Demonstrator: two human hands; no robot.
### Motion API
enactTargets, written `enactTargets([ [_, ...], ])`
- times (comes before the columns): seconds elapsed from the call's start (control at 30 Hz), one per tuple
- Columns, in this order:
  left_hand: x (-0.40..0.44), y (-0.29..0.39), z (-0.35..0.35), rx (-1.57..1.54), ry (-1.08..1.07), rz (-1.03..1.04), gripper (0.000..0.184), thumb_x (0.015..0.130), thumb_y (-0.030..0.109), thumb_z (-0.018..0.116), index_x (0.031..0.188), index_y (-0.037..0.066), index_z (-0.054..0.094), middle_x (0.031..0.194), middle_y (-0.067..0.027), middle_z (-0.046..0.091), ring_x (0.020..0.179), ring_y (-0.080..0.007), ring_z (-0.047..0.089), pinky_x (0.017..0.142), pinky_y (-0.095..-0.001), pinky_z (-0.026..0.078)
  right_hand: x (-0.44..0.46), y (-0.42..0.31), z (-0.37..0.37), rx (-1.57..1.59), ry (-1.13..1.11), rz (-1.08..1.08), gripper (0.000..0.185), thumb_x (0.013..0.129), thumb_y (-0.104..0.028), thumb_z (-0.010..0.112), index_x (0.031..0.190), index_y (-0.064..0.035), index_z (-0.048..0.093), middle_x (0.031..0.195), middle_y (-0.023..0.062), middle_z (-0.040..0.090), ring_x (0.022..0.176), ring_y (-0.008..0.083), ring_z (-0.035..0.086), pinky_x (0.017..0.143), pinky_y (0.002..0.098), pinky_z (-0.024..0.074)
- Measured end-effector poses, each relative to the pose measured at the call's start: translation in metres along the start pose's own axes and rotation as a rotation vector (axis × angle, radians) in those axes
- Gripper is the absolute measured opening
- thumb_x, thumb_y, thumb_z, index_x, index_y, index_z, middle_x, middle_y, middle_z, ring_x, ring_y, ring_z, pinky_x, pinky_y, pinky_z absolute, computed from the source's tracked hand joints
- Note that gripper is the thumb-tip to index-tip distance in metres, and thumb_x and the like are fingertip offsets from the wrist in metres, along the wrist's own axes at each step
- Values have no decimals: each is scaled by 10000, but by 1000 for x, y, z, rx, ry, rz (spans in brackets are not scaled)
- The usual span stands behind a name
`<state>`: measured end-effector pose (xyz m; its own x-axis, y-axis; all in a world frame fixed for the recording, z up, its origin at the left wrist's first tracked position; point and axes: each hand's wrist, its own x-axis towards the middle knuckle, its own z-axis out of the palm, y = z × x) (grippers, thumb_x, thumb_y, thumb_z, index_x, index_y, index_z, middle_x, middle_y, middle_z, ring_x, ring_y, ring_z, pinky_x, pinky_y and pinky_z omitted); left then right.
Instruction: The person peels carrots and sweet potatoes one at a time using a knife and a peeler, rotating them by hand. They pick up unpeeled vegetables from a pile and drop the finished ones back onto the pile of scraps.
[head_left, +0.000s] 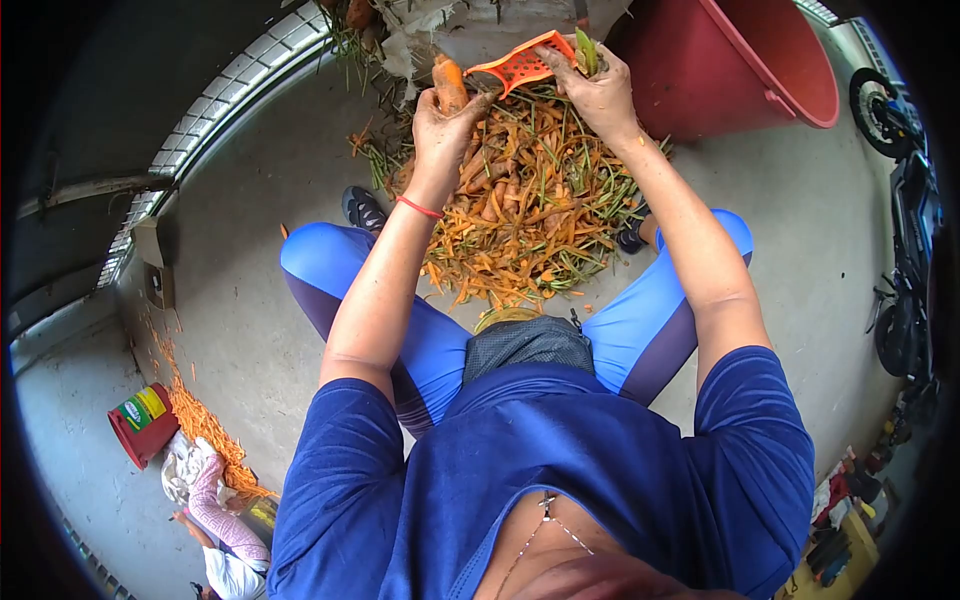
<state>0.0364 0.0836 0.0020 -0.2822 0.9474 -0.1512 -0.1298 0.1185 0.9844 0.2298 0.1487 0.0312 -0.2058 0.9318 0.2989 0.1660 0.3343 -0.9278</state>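
My left hand point(446, 125) is wrapped round a carrot point(450, 86), which stands upright out of my fist, partly peeled and dirty on one side. My right hand point(598, 92) grips an orange perforated plastic peeler point(520, 68) that stretches left toward the carrot. A green stalk piece point(587, 52) shows at the right fingers; whether they hold it I cannot tell. Below both hands lies a heap of carrot peelings point(535, 235) with green stalks mixed in. Several whole carrots point(500, 195) lie within the heap.
A big red tub point(700, 70) leans at upper right, beside the heap. A pale torn sack point(420, 40) is at the top. Shredded carrot point(190, 400) trails along the floor at left, near a red bucket point(140, 425) and another person point(225, 520). Motorbikes point(905, 230) stand at right.
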Motion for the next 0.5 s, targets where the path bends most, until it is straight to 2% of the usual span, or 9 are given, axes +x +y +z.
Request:
enactTargets([
  [0.1, 1, -4, -2, -38, 3, 9, 371, 804, 168, 778, 1041, 50, 518, 900, -20, 622, 760, -84, 584, 665, -223, 469, 0, -3, -4, -48, -34, -71, 189, 914, -174, 668, 1042, -35, 668, 722, -37, 603, 598, 22, 526, 541, 200, 437],
  [0.23, 1, 5, -8, -11, 85, 2, 349, 808, 147, 771, 1033, 55, 520, 888, -20, 618, 734, -91, 584, 673, -231, 479, 17, -4, -20, -292, 58, -460, 167, 910, -177, 671, 1001, -37, 673, 662, -36, 560, 586, 36, 534, 543, 205, 441],
  [0.27, 3, 6, -13, 3, 3, -38, 302, 886, 226, 691, 1077, 56, 531, 926, -29, 625, 787, -109, 599, 671, -248, 488, 13, -8, -20, -209, 76, -234, 165, 909, -197, 674, 986, -51, 676, 647, -48, 545, 577, 32, 525, 532, 201, 426],
  [0.3, 3, 7, -15, -194, -10, -118, 300, 914, 258, 642, 1105, 54, 533, 956, -37, 629, 808, -116, 601, 668, -252, 486, 10, -10, -19, -125, 92, -7, 164, 908, -216, 677, 971, -64, 678, 632, -60, 531, 569, 27, 516, 520, 197, 411],
  [0.37, 3, 10, -16, -590, -33, -277, 331, 972, 322, 543, 1162, 50, 537, 1016, -55, 635, 850, -132, 605, 661, -260, 482, 8, -9, -21, 127, 18, 157, 172, 897, -243, 691, 960, -83, 678, 625, -73, 523, 561, 12, 498, 504, 189, 379],
  [0.4, 4, 5, -21, -629, -159, -252, 416, 1011, 366, 423, 1245, 34, 512, 1105, -74, 625, 903, -154, 599, 695, -272, 489, 7, -9, -24, 251, -19, 240, 176, 892, -257, 698, 954, -93, 678, 622, -79, 518, 557, 5, 489, 496, 185, 363],
  [0.5, 1, 7, -18, -613, -223, -299, 368, 1024, 324, 388, 1242, 47, 496, 1090, -69, 606, 909, -155, 589, 728, -318, 505, 3, -10, -15, 282, -55, 335, 186, 880, -275, 711, 954, -107, 677, 629, -85, 520, 545, -9, 468, 487, 176, 332],
])
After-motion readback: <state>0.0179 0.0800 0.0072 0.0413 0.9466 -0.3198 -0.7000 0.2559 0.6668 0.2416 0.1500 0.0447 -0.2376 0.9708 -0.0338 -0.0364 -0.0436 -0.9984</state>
